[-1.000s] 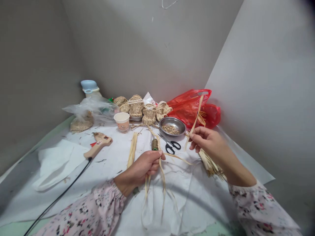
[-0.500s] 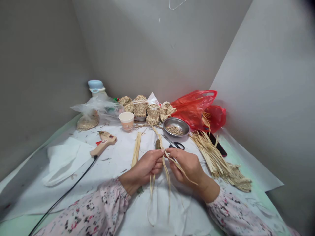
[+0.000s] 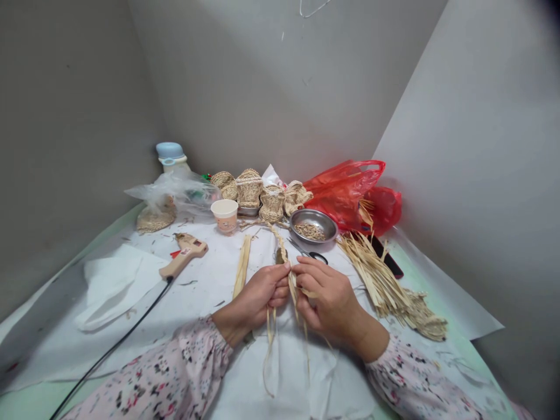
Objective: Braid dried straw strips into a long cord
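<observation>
A pale braid (image 3: 279, 238) of plant-fibre strips runs from the coiled cords at the back down to my fingertips. My left hand (image 3: 266, 290) pinches its near end between thumb and forefinger, the other fingers curled in. Close on the right, my right hand (image 3: 321, 294) is closed on loose strips (image 3: 294, 294) of the same braid. Their free ends hang below both hands toward the table. Behind the braid, a small brownish-green object (image 3: 279, 255) is partly hidden. Black-handled scissors (image 3: 312, 255) lie just beyond my right hand, and flat straw strips (image 3: 243, 265) lie beyond my left.
A glue gun (image 3: 186, 255) with a black cord lies at left. Behind stand a paper cup (image 3: 224, 216), woven straw pieces (image 3: 249, 188) and a metal bowl (image 3: 314, 226) of clippings. To the right are a red plastic bag (image 3: 339, 195), a straw bundle (image 3: 376, 274) and a dark phone (image 3: 387, 256).
My right hand has turned and its fingers have curled in over the strips. The strip that lay across that hand no longer trails over the wrist. My left hand stays nearly still.
</observation>
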### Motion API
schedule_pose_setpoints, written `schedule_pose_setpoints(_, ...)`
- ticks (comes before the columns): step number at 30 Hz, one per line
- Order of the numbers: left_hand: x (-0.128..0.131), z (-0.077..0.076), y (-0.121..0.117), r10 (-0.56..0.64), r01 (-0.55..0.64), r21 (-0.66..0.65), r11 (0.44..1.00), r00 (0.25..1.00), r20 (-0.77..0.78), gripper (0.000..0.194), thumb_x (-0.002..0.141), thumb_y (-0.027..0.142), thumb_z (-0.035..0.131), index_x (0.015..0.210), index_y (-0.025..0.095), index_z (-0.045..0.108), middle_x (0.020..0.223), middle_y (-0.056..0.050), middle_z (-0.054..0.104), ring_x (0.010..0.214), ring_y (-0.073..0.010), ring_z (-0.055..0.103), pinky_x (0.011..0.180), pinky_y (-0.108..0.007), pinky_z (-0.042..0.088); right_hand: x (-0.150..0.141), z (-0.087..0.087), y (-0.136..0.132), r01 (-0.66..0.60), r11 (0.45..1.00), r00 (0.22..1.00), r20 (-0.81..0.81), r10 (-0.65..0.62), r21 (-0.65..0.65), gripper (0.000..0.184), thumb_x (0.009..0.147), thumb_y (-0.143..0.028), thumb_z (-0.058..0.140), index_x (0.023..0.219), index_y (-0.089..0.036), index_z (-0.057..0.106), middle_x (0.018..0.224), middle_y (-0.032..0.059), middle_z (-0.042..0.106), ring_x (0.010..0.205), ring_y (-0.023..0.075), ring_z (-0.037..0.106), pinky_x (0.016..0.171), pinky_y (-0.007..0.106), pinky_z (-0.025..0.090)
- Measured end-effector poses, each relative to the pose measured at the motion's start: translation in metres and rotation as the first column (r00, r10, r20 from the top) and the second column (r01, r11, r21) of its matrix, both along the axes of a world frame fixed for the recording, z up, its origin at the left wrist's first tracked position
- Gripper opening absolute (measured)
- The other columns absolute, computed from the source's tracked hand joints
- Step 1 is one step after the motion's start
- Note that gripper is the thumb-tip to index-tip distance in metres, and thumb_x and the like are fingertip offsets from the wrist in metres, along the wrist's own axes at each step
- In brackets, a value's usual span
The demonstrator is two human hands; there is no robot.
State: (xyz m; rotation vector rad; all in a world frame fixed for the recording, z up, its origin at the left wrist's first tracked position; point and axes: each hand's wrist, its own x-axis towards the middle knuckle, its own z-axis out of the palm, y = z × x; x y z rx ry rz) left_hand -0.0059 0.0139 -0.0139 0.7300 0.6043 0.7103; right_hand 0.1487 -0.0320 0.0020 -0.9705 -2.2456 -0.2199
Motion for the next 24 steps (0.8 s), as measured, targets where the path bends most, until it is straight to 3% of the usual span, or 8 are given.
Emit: schedule_pose_setpoints(24,0.0014,0.0015,-0.0004,0.072,-0.07,-0.041,0.997,0.996,0.05,0.026,0.08,0.029,0.062,0.071,0.016,0.042,0.051,0.011,0.026,0.038,-0.0002,0.017,0.034,-0.01,0.014,-0.0039,-0.0042,-0.0017,0.05,0.998,0.999,0.017,-0.049,-0.028,0.02,0.072,-0.011,0.05,0.09,-0.016,0.058,0.119,0.0142,0.058,0.122,0.0271,0.044,0.101,0.048,0.039)
